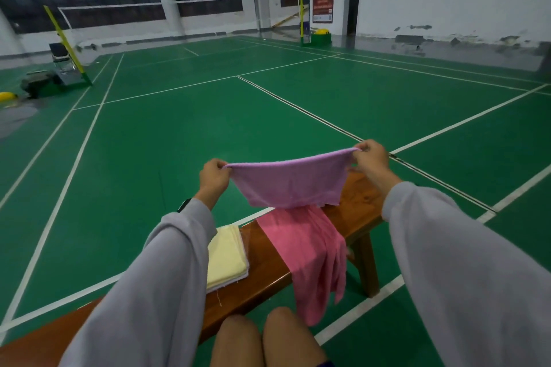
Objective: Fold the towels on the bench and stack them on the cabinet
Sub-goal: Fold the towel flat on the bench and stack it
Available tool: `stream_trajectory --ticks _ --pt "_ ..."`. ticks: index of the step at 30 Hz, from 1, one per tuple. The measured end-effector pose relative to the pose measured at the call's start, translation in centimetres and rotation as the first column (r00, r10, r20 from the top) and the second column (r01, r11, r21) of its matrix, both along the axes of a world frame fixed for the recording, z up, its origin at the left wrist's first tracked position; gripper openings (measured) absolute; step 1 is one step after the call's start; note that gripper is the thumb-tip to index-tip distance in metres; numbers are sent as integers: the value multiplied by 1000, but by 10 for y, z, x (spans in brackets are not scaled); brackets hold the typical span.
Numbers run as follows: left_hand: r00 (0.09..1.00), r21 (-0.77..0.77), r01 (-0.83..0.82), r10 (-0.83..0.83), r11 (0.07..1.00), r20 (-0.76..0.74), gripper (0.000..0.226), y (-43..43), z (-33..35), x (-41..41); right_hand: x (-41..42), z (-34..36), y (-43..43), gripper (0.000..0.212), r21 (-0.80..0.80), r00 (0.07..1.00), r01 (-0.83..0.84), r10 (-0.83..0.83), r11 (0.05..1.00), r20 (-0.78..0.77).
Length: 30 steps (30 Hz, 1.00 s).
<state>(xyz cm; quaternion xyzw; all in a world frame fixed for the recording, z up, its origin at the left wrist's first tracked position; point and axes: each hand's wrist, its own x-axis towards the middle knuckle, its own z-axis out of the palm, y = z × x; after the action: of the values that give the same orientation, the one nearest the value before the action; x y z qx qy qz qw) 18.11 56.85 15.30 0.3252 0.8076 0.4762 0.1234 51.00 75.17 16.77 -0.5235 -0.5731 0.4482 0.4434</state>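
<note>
The left hand (213, 177) and the right hand (371, 159) each pinch a top corner of the lilac towel (289, 182). It hangs in the air between them above the desk (262, 271), its lower edge just over the pink towel (310, 247), which lies unfolded across the desk and droops off the near side. A yellow towel (226, 256) lies folded on the desk to the left. The step in hand looks like squaring the lilac towel for its first fold. To do it well, pull the top edge taut so the sag goes and level the two corners. Then bring them together, or lay the cloth flat on bare wood clear of the pink one, matching edges before creasing. The cabinet is not in view.
</note>
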Motion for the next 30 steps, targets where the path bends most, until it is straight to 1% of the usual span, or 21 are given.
stream_trajectory --ticks 1,2,3,5,7,8,10,12,16,19,23,24,27,30 --pt "999 -21 35 -34 999 42 9 -12 -9 5 6 -14 -8 20 -86 999 -25 20 996 -50" --pt "992 -15 67 -65 998 113 9 -23 -18 10 13 -29 -13 19 -141 997 -50 42 989 -61" --pt "977 5 77 -76 997 197 10 -35 -28 14 19 -45 -19 17 -176 998 -67 66 982 -14" --pt "945 31 75 -81 997 316 11 -56 -47 19 30 -70 -27 15 -189 995 -36 53 981 85" --pt "924 10 127 -122 992 362 13 -75 -64 24 37 -86 -35 11 -230 993 -15 41 973 112" --pt "922 -12 163 -148 986 359 13 -84 -71 26 38 -92 -38 12 -264 994 -16 44 964 102" --pt "921 -56 213 -182 975 344 13 -96 -82 31 40 -101 -45 25 -363 997 0 29 932 73" --pt "929 -96 223 -182 970 322 14 -103 -89 36 44 -106 -59 32 -403 997 -12 42 915 66" --pt "944 -173 210 -154 962 292 20 -106 -96 38 51 -116 -77 27 -443 980 -62 139 894 144" --pt "953 -200 200 -143 959 266 17 -102 -95 35 52 -119 -77 22 -432 974 -83 165 898 155" --pt "971 -211 171 -129 962 199 17 -86 -95 27 44 -129 -58 3 -350 962 -116 193 930 192" --pt "976 -213 161 -122 964 182 17 -80 -95 25 41 -130 -52 2 -330 959 -122 197 936 204" --pt "984 -218 133 -103 967 144 16 -61 -99 16 30 -134 -30 4 -292 950 -125 200 948 240" --pt "985 -228 120 -88 966 147 16 -42 -103 7 18 -136 -11 6 -260 939 -102 179 960 293"
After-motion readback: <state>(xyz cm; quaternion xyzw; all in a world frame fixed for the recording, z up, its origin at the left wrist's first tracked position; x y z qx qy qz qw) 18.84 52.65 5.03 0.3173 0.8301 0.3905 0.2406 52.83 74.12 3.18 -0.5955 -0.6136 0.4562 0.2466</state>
